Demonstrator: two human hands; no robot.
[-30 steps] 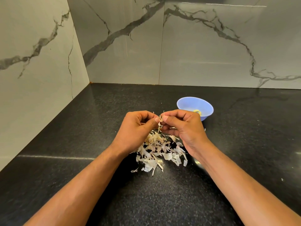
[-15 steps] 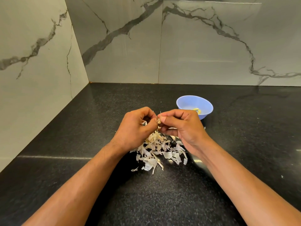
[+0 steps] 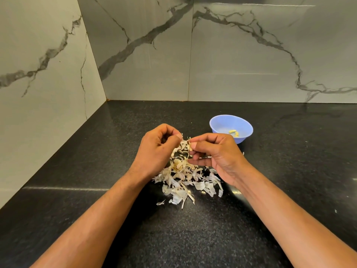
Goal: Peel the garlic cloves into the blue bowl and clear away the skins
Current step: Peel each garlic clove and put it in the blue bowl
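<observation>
My right hand (image 3: 216, 157) pinches a small garlic clove (image 3: 189, 146) between thumb and forefinger, above the pile of skins. My left hand (image 3: 158, 149) pinches a strip of papery skin (image 3: 182, 142) that still hangs from the clove. A heap of pale garlic skins (image 3: 185, 180) lies on the black counter under both hands. The blue bowl (image 3: 222, 123) stands just beyond my right hand, with a couple of peeled yellowish cloves (image 3: 234, 132) inside.
The black speckled counter (image 3: 96, 171) runs into a corner of grey marble walls (image 3: 251, 55) at the back and left. A stray skin flake (image 3: 160, 203) lies just in front of the pile.
My hands have drawn a little apart, the left pulling a strip of skin away from the clove held in the right.
</observation>
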